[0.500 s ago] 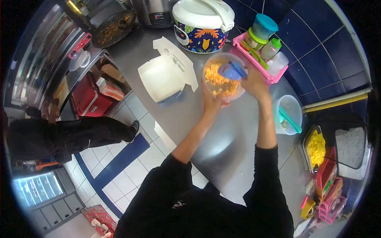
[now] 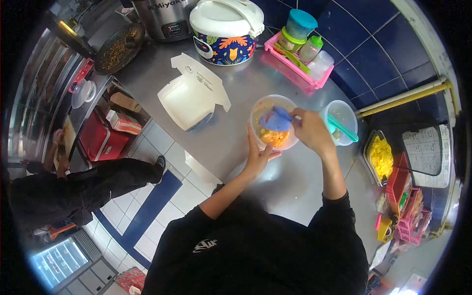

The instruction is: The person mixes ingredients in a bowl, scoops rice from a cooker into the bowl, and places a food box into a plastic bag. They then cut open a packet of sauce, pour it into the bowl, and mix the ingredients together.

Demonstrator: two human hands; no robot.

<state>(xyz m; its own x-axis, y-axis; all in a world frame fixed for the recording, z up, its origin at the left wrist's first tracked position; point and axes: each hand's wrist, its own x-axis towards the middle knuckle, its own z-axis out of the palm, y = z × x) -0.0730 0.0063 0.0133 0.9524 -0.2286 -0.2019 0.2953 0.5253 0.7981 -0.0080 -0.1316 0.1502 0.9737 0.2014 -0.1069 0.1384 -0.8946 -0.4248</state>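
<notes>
My left hand point(image 2: 258, 158) holds the near left side of a round translucent bowl point(image 2: 255, 115), its fingers round the wall. Orange food point(image 2: 275, 139) lies in the near part of the bowl. In my right hand point(image 2: 312, 132) is a blue scoop or spatula point(image 2: 277, 119), slightly blurred, with its head inside the bowl over the food. To the left of the bowl stands an open white takeaway box point(image 2: 184, 103), its lid folded back. A second clear tub point(image 2: 342, 114) with a teal spoon point(image 2: 344, 129) sits right of my right hand.
A patterned rice cooker point(image 2: 228, 48) and a steel cooker point(image 2: 172, 30) stand at the back. Beside them is a pink basket point(image 2: 295, 71) of containers. A yellow food tray point(image 2: 380, 156) is at right. A person in black point(image 2: 88, 184) stands at left beyond the counter.
The view has shifted. The bowl and both hands are closer to my body, and the orange food is gathered at the bowl's near side. The blue tool is still in my right hand.
</notes>
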